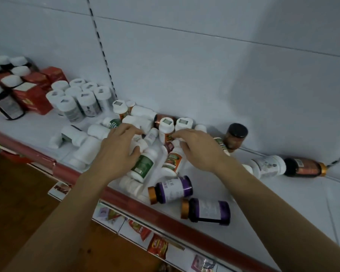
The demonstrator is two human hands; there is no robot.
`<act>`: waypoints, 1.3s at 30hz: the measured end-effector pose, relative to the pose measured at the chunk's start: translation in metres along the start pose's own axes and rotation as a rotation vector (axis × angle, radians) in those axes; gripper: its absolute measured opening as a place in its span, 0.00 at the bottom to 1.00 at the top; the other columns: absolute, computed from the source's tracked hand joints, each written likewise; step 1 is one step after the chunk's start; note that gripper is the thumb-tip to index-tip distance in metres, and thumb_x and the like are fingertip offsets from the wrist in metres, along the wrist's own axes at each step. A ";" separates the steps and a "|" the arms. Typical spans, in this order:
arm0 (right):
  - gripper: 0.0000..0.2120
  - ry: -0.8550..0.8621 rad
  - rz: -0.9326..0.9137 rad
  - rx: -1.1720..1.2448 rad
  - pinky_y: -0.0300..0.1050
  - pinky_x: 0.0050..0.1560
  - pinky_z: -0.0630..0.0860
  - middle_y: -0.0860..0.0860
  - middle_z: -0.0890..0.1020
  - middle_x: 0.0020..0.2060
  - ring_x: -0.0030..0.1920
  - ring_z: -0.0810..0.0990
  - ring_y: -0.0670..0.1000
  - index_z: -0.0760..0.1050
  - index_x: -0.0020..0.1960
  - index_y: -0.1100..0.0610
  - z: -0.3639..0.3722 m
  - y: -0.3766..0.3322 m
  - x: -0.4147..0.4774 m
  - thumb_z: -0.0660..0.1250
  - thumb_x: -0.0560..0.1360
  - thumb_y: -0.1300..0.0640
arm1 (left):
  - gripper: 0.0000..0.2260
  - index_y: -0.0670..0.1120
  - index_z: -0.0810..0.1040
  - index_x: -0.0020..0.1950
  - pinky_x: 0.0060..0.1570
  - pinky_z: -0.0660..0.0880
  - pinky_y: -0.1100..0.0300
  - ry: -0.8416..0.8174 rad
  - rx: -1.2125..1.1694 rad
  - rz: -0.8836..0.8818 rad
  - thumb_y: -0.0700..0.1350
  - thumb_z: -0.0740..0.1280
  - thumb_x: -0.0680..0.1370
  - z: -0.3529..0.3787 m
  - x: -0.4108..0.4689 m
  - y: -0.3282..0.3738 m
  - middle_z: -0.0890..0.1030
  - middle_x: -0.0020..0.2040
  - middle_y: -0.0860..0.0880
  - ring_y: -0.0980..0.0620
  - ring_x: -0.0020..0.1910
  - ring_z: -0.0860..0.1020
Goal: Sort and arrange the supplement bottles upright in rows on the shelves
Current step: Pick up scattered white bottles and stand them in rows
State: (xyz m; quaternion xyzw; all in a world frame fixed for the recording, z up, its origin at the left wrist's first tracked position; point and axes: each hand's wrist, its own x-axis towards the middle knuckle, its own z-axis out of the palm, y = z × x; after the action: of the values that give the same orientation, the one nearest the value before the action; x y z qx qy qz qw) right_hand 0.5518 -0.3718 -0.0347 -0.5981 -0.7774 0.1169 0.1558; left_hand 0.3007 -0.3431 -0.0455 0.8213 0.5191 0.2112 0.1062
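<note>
Bottle pile (139, 121): we log white supplement bottles toppled in a heap mid-shelf (283, 203), near the back wall.
Green-label bottle (143, 163): lying flat, touching the left thumb.
Orange-label bottle (172, 160): lying just beside the right hand.
Left hand (120, 152): fingers bent, resting on the heap; we cannot tell if it grips anything.
Right hand (198, 150): fingers bent, tips at an upright bottle's foot; grip unclear.
Purple-label bottles (171, 189): two, lying near the front edge.
Upright rows (77, 97): white-capped bottles, left, beside red boxes (33, 91).
</note>
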 end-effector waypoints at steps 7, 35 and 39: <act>0.15 -0.320 0.124 -0.111 0.57 0.55 0.78 0.51 0.80 0.57 0.55 0.79 0.56 0.72 0.64 0.50 0.020 -0.015 0.036 0.56 0.81 0.47 | 0.11 0.47 0.80 0.58 0.49 0.76 0.50 0.115 -0.025 0.145 0.40 0.70 0.76 -0.014 0.007 -0.015 0.78 0.53 0.51 0.50 0.51 0.76; 0.14 0.083 0.528 -0.026 0.46 0.43 0.72 0.55 0.82 0.49 0.52 0.81 0.57 0.76 0.55 0.57 0.033 -0.038 0.034 0.67 0.78 0.47 | 0.12 0.52 0.74 0.50 0.51 0.70 0.51 -0.008 0.216 -0.173 0.57 0.71 0.73 -0.014 0.076 0.011 0.80 0.46 0.52 0.45 0.49 0.78; 0.14 0.194 0.450 0.174 0.48 0.52 0.76 0.55 0.81 0.52 0.53 0.79 0.55 0.76 0.59 0.57 0.026 -0.031 0.022 0.69 0.78 0.50 | 0.14 0.50 0.73 0.59 0.49 0.76 0.51 0.212 -0.322 -0.253 0.49 0.72 0.77 -0.020 0.050 0.024 0.80 0.48 0.52 0.49 0.48 0.79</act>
State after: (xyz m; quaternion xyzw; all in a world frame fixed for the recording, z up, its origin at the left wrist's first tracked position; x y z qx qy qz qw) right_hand 0.5092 -0.3579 -0.0452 -0.7488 -0.5931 0.1572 0.2507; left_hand 0.3290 -0.3098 -0.0068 0.6953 0.5858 0.3614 0.2065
